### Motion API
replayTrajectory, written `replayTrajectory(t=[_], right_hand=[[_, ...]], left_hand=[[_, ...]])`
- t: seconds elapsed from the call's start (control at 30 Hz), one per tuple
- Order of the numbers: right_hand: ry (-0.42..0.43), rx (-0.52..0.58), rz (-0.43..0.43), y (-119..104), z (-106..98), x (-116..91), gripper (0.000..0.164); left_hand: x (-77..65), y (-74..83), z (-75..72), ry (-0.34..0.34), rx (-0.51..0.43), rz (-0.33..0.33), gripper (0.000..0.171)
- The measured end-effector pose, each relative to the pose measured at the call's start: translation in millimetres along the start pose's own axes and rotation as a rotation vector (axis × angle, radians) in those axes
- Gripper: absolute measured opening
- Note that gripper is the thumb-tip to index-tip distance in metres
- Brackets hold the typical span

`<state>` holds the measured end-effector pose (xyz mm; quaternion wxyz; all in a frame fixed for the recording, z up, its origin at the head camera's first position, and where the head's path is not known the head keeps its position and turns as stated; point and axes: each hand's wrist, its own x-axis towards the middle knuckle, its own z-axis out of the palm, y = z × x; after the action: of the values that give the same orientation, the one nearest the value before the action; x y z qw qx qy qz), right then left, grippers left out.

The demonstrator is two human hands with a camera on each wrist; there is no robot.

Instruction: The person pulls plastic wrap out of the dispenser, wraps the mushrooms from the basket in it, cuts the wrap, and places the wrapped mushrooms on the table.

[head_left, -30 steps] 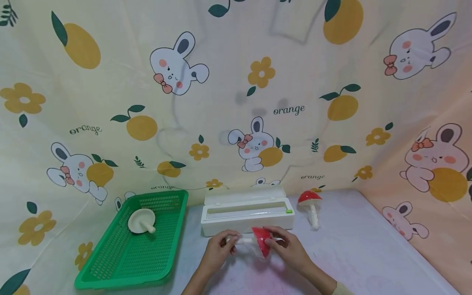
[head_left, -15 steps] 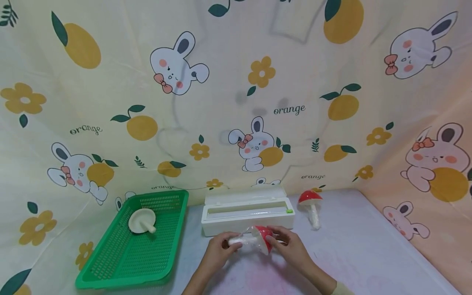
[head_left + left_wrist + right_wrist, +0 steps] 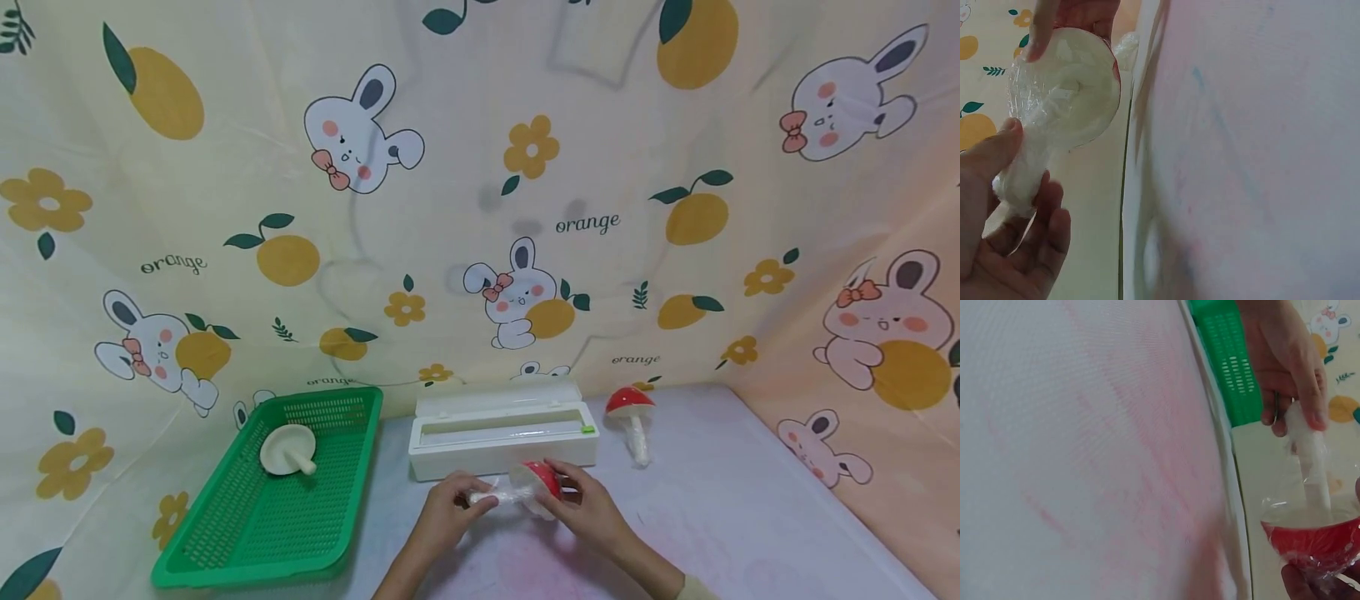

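Between both hands is a toy mushroom [image 3: 543, 477] with a red cap and white stem, wrapped in clear cling film. It lies sideways, cap to the right. My left hand [image 3: 447, 510] pinches the film-covered stem near its end between thumb and fingers. On the other side, my right hand [image 3: 594, 507] grips the cap by its edge and top. The left wrist view shows the cap's pale underside [image 3: 1091, 94] with crinkled film bunched along the stem. Loose film [image 3: 1282, 503] stands out around the cap's rim in the right wrist view.
Behind the hands stands a white cling film dispenser [image 3: 495, 462], lid up, roll inside. Another red-capped mushroom [image 3: 630, 403] with a film-wrapped stem is at its right. On the left, a green basket [image 3: 337, 533] holds a mushroom [image 3: 283, 450] seen from its pale underside. A patterned cloth hangs behind.
The mushroom has turned in the hands, its cap now tilting up and back. Film around the stem is gathered closer. The left thumb has shifted along the stem; the right hand stays on the cap.
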<state>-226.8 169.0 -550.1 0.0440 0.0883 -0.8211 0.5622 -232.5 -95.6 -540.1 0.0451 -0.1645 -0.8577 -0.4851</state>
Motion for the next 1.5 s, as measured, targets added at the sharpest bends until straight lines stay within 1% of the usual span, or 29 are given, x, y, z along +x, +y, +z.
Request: replayTrajectory(t=[0.07, 0.17, 0.3, 0.43, 0.53, 0.6, 0.73, 0.8, 0.9, 1.03, 1.1, 1.13, 1.23, 1.33, 1.43, 1.5], right_hand=[[0.001, -0.003, -0.011, 1.1, 0.3, 0.8, 0.064], [0.005, -0.014, -0.04, 2.3, 0.1, 1.0, 0.062], [0.023, -0.036, -0.054, 0.9, 0.6, -0.1, 0.061], [0.041, -0.024, -0.05, -2.3, 1.9, -0.4, 0.062], [0.043, 0.026, -0.081, -4.1, 2.2, -0.6, 0.063], [0.049, 0.078, -0.122, -4.0, 2.3, -0.2, 0.06], [0.065, 0.192, -0.187, -4.3, 2.0, 0.1, 0.047], [0.077, 0.221, -0.195, -5.8, 1.7, 0.3, 0.042], [0.107, 0.246, -0.144, -9.5, 1.2, 0.4, 0.039], [0.121, 0.257, -0.022, -14.4, 0.0, 1.0, 0.041], [0.113, 0.263, 0.048, -16.2, -1.1, 1.7, 0.044], [0.107, 0.271, 0.079, -17.3, -1.7, 1.8, 0.046], [0.09, 0.308, 0.166, -19.9, -3.1, 2.0, 0.05], [0.046, 0.357, 0.207, -20.5, -4.2, 2.6, 0.054], [-0.015, 0.386, 0.233, -21.5, -6.4, 2.3, 0.062], [-0.042, 0.411, 0.238, -24.0, -8.5, 1.2, 0.065]], left_hand=[[-1.9, 0.5, 0.0, 0.004, 0.009, 0.024, 0.018], [-4.6, 0.8, -0.1, -0.014, 0.004, 0.054, 0.021], [-7.1, 0.8, 0.9, -0.078, -0.007, 0.046, 0.026], [-8.3, 0.3, 2.0, -0.138, -0.008, 0.034, 0.023], [-9.0, 0.4, 2.8, -0.175, -0.025, 0.017, 0.02], [-9.3, 1.0, 3.6, -0.187, -0.047, -0.003, 0.02], [-9.4, 2.4, 5.4, -0.182, -0.106, -0.012, 0.02], [-9.6, 3.1, 6.7, -0.175, -0.132, -0.009, 0.02], [-9.9, 4.6, 9.1, -0.156, -0.148, 0.01, 0.019], [-10.8, 5.9, 14.2, -0.128, -0.179, 0.033, 0.017], [-10.6, 7.0, 16.7, -0.112, -0.196, 0.049, 0.017], [-10.5, 7.4, 17.8, -0.101, -0.196, 0.067, 0.018], [-9.8, 9.6, 20.1, -0.064, -0.179, 0.107, 0.019], [-8.9, 11.7, 22.2, -0.036, -0.152, 0.14, 0.019], [-7.9, 14.7, 24.7, -0.028, -0.144, 0.145, 0.019], [-7.0, 16.8, 26.4, -0.028, -0.145, 0.138, 0.02]])
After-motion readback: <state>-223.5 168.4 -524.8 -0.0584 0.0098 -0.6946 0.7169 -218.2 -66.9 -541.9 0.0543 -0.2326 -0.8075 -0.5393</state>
